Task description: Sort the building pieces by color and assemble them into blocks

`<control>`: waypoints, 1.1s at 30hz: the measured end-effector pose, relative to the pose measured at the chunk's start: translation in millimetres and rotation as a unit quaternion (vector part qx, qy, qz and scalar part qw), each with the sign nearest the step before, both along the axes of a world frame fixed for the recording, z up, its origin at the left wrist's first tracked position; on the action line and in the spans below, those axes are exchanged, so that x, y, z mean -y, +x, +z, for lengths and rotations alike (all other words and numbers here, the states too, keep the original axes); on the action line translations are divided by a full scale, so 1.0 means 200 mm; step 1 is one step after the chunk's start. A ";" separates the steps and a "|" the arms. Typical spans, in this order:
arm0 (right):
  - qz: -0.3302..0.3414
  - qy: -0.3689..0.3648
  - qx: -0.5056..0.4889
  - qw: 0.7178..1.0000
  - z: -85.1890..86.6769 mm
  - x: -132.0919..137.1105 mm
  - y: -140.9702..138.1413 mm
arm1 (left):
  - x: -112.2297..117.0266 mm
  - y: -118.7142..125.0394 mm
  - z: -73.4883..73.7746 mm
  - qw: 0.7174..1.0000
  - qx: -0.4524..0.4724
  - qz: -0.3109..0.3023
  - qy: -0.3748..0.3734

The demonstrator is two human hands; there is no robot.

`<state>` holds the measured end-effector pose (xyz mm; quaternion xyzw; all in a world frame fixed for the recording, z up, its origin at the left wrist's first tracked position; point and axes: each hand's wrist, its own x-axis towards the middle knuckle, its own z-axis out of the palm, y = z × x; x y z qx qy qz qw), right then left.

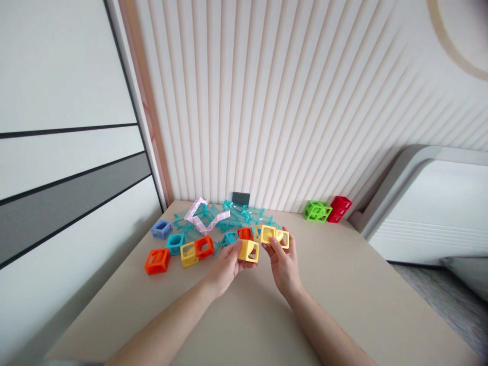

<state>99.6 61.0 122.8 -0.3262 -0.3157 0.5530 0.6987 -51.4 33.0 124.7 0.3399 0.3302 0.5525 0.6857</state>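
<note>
Over the middle of the table [343, 284], the left hand [223, 267] is gripping a yellow cube [248, 250] while the right hand [284, 262] is pinching a yellow block row [272, 236], which is lying just right of and behind the cube, touching it.

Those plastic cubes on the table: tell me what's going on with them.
A person works bare-handed at a beige table. The left hand holds a yellow open cube; the right hand holds a yellow piece right beside it. Behind lie loose cubes in orange, yellow, teal and blue, a pink zigzag track and teal parts. A green cube and a red cube sit by the wall.
</note>
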 end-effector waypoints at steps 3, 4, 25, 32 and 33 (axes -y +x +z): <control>-0.001 0.001 -0.002 1.000 0.01 0.01 0.03 | 0.00 0.00 0.02 0.998 0.044 -0.024 -0.023; -0.001 0.001 -0.002 1.000 0.01 0.01 0.04 | 0.00 0.00 0.02 0.998 0.052 -0.030 -0.026; -0.005 0.000 0.035 0.999 -0.02 0.03 0.02 | 0.04 0.01 0.00 0.988 0.055 -0.132 -0.053; 0.040 -0.037 0.063 0.997 -0.03 0.07 0.01 | 0.04 0.04 -0.02 0.986 -0.024 -0.161 -0.023; 0.040 -0.032 0.067 0.996 -0.04 0.08 0.01 | 0.04 0.04 -0.02 0.987 -0.034 -0.154 -0.021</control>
